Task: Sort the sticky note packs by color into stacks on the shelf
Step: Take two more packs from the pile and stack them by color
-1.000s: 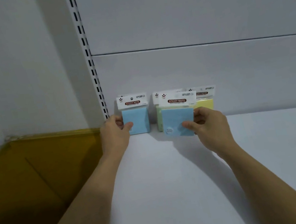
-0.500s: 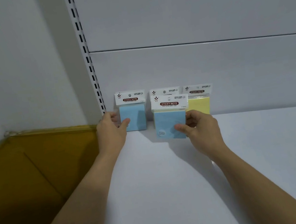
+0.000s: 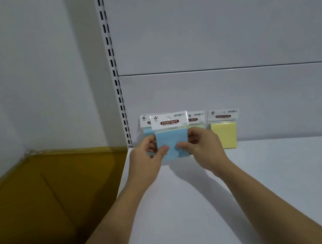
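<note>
Now, head view: we hold the blue pack upright between both hands, the left hand pinching its left edge, the right hand its right edge, thumbs on the front. Directly behind, a shade left, the other blue pack stands at the back of the shelf; the green pack and yellow pack stand rightward. We reckon the move goes straight back, left grip nearer.

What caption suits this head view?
A blue pack, gripped by left hand and right hand, before rear blue pack; green pack and yellow pack alongside.
</note>
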### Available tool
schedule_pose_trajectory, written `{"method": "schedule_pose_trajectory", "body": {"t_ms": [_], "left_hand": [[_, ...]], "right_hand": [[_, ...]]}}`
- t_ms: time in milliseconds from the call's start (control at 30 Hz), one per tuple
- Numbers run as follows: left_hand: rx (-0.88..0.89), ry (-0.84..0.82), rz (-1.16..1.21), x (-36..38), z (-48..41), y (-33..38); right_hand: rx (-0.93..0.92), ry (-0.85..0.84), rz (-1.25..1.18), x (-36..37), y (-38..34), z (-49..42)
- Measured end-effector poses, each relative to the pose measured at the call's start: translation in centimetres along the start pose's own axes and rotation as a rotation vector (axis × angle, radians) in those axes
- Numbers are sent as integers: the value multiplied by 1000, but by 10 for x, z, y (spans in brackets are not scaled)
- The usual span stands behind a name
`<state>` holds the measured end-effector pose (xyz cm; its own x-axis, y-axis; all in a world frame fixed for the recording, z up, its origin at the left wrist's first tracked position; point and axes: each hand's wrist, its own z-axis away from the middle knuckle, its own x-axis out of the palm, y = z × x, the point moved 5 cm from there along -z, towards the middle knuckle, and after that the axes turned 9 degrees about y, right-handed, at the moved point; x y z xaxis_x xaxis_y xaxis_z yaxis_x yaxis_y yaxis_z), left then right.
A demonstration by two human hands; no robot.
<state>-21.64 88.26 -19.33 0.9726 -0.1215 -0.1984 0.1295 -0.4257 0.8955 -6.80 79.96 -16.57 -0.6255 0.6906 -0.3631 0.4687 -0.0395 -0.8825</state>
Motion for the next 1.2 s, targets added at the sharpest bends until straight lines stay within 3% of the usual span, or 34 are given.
{"method": "schedule_pose_trajectory", "body": {"t_ms": [100,233,300,467,667,1200], "left_hand": [[-48,10,3,-6,-6,-13],[-84,-7,-64,-11,-13,-25],[-95,27,-107,-15,-17,-31],[-80,116,-202,-21,-25,-38],[-107,153,-212,-19,-30,-43],[-98,160,-361,-16,-35,-40]], "right_hand": [[-23,-9,102,8,10,8],[-67,-94,650,2,24,21],[-73,-139,797,-4,23,26],[-13,-368,1053,5,32,44],[42,-399,1100,25,46,61],[-27,-346,1045,19,49,69]]}}
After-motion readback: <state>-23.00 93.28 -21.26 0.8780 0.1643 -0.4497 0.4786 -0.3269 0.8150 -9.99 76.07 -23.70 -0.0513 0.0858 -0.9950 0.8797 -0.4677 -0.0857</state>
